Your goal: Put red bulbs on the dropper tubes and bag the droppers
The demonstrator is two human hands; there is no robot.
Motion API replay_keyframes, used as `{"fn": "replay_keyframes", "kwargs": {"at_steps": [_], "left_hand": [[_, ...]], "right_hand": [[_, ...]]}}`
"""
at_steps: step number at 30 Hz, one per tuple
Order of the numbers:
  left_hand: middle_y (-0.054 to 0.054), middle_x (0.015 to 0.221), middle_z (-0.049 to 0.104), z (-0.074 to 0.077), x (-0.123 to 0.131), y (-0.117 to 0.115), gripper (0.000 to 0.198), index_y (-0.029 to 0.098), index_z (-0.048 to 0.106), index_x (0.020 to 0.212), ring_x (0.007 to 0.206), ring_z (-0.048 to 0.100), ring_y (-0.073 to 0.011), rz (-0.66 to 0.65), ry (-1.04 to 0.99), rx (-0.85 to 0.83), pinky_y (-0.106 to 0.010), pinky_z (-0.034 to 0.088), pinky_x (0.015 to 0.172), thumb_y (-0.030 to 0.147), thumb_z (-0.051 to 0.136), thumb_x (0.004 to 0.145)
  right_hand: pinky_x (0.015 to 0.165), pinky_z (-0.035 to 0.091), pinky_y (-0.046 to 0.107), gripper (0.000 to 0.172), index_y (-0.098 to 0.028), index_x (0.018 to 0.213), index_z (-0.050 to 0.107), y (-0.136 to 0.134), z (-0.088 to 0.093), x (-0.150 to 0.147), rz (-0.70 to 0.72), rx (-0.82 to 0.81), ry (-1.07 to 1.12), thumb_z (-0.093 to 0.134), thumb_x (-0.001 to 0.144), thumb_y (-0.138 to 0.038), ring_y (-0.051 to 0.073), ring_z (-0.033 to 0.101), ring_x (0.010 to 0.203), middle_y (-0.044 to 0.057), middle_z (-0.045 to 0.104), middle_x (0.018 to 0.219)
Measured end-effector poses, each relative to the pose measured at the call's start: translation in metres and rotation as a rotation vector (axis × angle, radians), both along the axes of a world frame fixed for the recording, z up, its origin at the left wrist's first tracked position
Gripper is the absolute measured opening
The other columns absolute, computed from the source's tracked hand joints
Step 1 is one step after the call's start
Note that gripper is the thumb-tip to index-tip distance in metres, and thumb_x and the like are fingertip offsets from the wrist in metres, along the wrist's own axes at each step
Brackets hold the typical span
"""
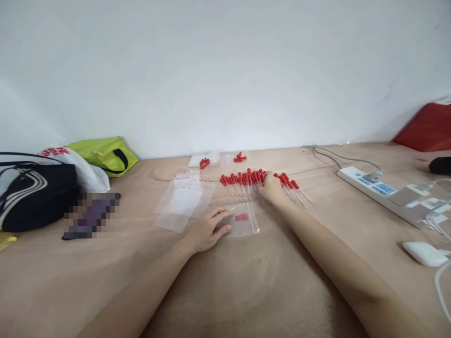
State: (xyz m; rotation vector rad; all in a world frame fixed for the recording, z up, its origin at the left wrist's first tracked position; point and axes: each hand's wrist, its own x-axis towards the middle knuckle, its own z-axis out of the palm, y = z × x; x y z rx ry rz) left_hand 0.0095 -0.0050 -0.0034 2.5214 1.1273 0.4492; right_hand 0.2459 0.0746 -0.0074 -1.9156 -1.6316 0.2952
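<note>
A row of glass droppers with red rubber bulbs (246, 180) lies across the middle of the tan table. My right hand (272, 188) reaches into that row, fingers curled over the droppers; what they grip is hidden. My left hand (207, 230) rests on a small clear zip bag (246, 224) that holds one red-bulbed dropper (238, 217), its fingers pinching the bag's left edge. A loose stack of empty clear zip bags (183, 202) lies just left of it.
Filled bags with red bulbs (205, 162) sit by the white wall. At left are a black bag (31, 192), a green pouch (105, 155) and a blurred dark object (91, 216). At right are a white power strip (380, 190), cables, a white charger (424, 253) and a red object (428, 126).
</note>
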Motion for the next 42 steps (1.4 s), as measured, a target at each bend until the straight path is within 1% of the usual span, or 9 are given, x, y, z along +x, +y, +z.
{"fn": "replay_keyframes", "kwargs": {"at_steps": [6,11,14,19,23,29,34,38,42], "left_hand": [[-0.005,0.124,0.048,0.002,-0.004,0.000,0.041,0.021,0.043,0.121,0.116,0.042,-0.0198,0.013,0.013,-0.038,-0.036,0.034,0.099,0.035,0.047,0.083],[-0.004,0.124,0.050,0.002,-0.006,0.001,0.040,0.022,0.044,0.121,0.117,0.042,-0.0197,0.013,0.018,-0.045,-0.039,0.032,0.101,0.035,0.047,0.082],[-0.004,0.124,0.050,0.001,-0.005,0.000,0.040,0.022,0.045,0.120,0.116,0.042,-0.0200,0.024,0.008,-0.034,-0.038,0.034,0.099,0.035,0.047,0.082],[-0.005,0.125,0.049,0.003,-0.004,-0.001,0.041,0.021,0.045,0.120,0.117,0.041,-0.0200,0.022,0.010,-0.037,-0.038,0.034,0.100,0.035,0.047,0.082],[-0.005,0.124,0.049,0.005,-0.004,-0.001,0.041,0.021,0.044,0.121,0.117,0.042,-0.0197,0.027,0.023,-0.050,-0.037,0.034,0.099,0.033,0.047,0.082],[-0.005,0.125,0.049,0.004,-0.004,-0.001,0.041,0.021,0.044,0.121,0.117,0.041,-0.0199,0.026,0.028,-0.042,-0.038,0.034,0.099,0.034,0.047,0.082],[-0.006,0.124,0.050,0.001,-0.004,0.000,0.043,0.021,0.042,0.123,0.117,0.042,-0.0206,0.018,0.029,-0.028,-0.038,0.035,0.098,0.034,0.047,0.082],[-0.006,0.126,0.048,0.002,-0.004,-0.001,0.045,0.023,0.040,0.125,0.118,0.041,-0.0210,0.025,0.034,-0.016,-0.039,0.033,0.099,0.035,0.047,0.082],[-0.005,0.126,0.048,0.006,-0.002,-0.003,0.045,0.024,0.037,0.126,0.117,0.042,-0.0200,0.018,0.036,-0.004,-0.040,0.032,0.101,0.033,0.047,0.083]], "right_hand": [[0.064,0.042,0.029,0.035,-0.006,0.103,0.044,0.002,0.009,-0.003,-0.011,-0.075,0.021,0.048,0.068,-0.009,0.026,0.059,0.082,0.019,0.061,0.088],[0.068,0.042,0.028,0.046,-0.005,0.114,0.041,-0.001,0.020,0.011,0.022,-0.027,0.090,0.048,0.069,-0.011,0.022,0.059,0.079,0.011,0.063,0.077],[0.066,0.044,0.027,0.059,-0.008,0.126,0.028,-0.010,0.019,0.017,0.132,0.057,0.290,0.048,0.070,-0.015,0.018,0.058,0.069,0.002,0.058,0.066],[0.048,0.045,0.026,0.077,-0.019,0.133,0.004,-0.044,-0.001,0.011,0.309,0.104,0.760,0.050,0.072,-0.023,0.013,0.053,0.049,-0.005,0.049,0.065],[0.046,0.046,0.025,0.072,-0.022,0.130,0.013,-0.062,-0.015,0.005,0.254,0.173,0.896,0.054,0.071,-0.028,0.011,0.053,0.049,-0.005,0.048,0.067],[0.047,0.048,0.027,0.067,-0.023,0.122,0.019,-0.062,-0.022,0.002,0.174,0.216,1.009,0.058,0.069,-0.033,0.012,0.055,0.048,-0.006,0.050,0.066],[0.054,0.050,0.032,0.043,-0.023,0.105,0.032,-0.066,-0.027,-0.007,0.207,0.142,1.176,0.049,0.073,-0.047,0.014,0.058,0.055,-0.004,0.053,0.066],[0.057,0.047,0.030,0.034,-0.019,0.088,0.046,-0.070,-0.030,-0.011,0.270,0.062,1.053,0.054,0.070,-0.047,0.012,0.055,0.056,0.000,0.056,0.069],[0.056,0.042,0.026,0.029,-0.018,0.087,0.050,-0.071,-0.033,-0.010,0.293,0.089,0.859,0.059,0.068,-0.039,0.011,0.050,0.056,-0.001,0.055,0.066]]}}
